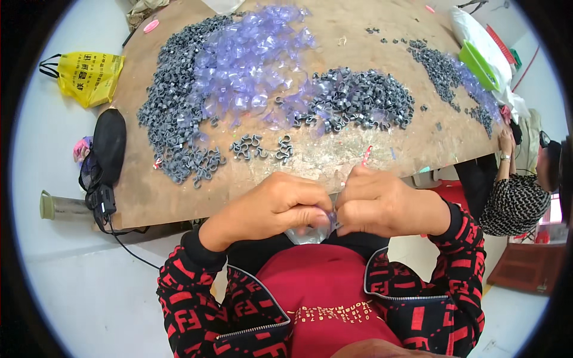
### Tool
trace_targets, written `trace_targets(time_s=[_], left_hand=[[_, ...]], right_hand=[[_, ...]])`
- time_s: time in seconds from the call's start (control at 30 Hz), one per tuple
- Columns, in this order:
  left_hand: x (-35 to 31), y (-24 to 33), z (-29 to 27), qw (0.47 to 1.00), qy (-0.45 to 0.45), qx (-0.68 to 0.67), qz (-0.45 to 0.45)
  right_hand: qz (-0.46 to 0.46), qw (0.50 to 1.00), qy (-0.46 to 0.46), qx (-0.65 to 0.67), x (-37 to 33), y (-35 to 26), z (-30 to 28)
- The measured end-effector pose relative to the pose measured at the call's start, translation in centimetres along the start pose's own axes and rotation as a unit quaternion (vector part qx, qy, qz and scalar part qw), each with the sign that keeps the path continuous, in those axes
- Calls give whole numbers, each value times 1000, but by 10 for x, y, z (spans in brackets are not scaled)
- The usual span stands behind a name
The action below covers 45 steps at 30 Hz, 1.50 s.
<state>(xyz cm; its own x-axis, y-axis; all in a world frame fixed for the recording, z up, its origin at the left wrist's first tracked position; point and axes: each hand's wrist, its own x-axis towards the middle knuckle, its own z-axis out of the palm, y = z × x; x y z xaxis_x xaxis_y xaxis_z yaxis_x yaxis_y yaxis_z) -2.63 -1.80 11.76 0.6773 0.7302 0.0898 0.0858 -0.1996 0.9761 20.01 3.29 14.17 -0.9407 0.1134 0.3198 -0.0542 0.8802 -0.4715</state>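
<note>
l hand (292, 206) & r hand (379, 206) pinch purple pc (330, 223) by worktop (242, 182) near edge, prob best pressed square w/ even thumbs.

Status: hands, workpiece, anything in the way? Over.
Left hand and right hand close together, both curled. Clear purplish piece between them, partly hidden. Gray clips piled on the table beyond.

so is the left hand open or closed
The left hand is closed: its fingers curl inward, and a purple piece shows at the tips, mostly hidden.
</note>
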Motion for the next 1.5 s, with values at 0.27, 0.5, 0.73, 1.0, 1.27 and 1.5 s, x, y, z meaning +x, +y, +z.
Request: trace_targets(time_s=[0.27,0.5,0.73,1.0,1.27,1.5], left_hand=[[-3,-5,7,998,59,-2,-11],[-7,7,6,981,94,133,103],[-7,3,1,992,-45,-108,-55],[-5,-14,-7,969,107,-198,-104],[15,-34,15,922,338,162,97],[21,-84,44,909,363,202,31]], right_hand=[[221,859,64,457,-18,13,36],[118,929,41,347,-2,9,9],[10,965,-35,262,2,5,6],[75,985,91,-123,2,31,16],[189,913,351,90,11,30,39],[241,926,288,-31,-28,63,92]])
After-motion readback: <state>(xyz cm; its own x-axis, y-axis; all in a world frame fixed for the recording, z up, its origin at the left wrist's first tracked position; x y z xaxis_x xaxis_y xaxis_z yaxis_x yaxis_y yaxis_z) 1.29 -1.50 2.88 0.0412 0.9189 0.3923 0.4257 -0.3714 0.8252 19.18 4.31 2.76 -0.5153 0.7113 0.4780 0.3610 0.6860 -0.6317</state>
